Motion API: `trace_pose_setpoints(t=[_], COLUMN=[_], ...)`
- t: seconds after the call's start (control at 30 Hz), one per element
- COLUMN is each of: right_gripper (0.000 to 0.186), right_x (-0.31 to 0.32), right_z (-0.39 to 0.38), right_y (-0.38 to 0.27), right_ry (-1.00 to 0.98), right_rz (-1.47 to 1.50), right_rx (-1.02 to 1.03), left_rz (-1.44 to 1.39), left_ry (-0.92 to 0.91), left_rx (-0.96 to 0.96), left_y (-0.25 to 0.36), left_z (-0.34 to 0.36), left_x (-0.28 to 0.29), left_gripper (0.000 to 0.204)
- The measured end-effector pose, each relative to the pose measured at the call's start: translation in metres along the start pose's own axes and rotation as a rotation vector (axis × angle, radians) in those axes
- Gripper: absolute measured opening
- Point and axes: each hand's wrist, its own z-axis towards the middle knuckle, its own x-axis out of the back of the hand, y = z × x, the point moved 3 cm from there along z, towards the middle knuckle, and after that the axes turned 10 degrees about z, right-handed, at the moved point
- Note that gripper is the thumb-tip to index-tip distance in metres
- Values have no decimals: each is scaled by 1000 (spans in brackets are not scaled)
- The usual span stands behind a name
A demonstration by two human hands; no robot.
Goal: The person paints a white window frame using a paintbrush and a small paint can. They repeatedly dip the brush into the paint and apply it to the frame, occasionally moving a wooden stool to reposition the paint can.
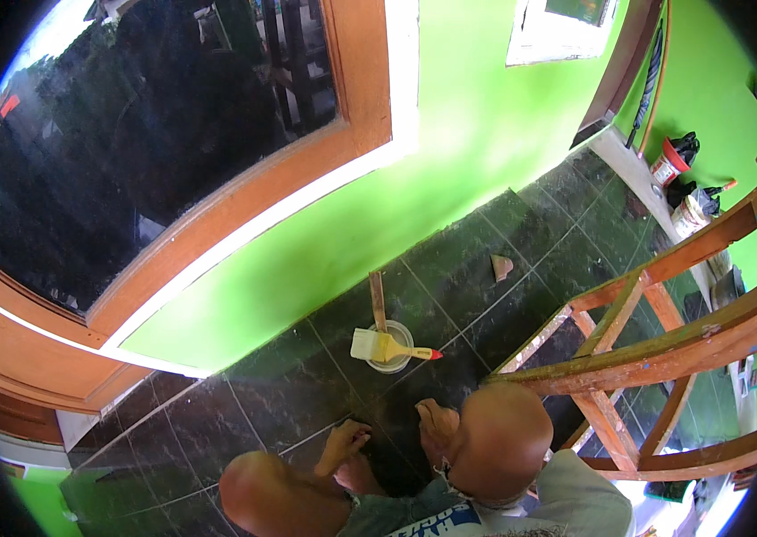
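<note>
Across a round white tub (388, 368) lies a pale-bristled, yellow-handled paintbrush (391, 346), with left hand (344, 446) and right hand (437, 424) loosely curled on the tub's near side, grip unclear.

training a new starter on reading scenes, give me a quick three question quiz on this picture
1. Multiple choice: the paintbrush rests across (a) the floor tiles, (b) a round container, (c) a window frame.
2. True or false: the brush's handle points toward the picture's left.
3. Fill in: the wall is bright ____.

Key: 1. b. 2. False: its red tip points right, toward the wooden frame. 3. Green.
</note>
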Motion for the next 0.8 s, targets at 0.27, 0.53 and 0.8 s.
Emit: trace_pose_setpoints(t=[0.27,0.53,0.8], right_gripper=[54,52,44], right_x=[-7,-34,-10], right_z=[-28,-66,-63], right_y=[18,38,64], right_ry=[-128,-252,-389], right_rz=[-545,-965,-899], right_rx=[433,885,911], left_rz=[223,476,336], left_ry=[377,362,346], left_rx=[-134,-185,-207], left_y=[38,45,26], left_z=[-24,-44,-71], left_x=[-12,-31,-56], left_gripper=[26,28,25])
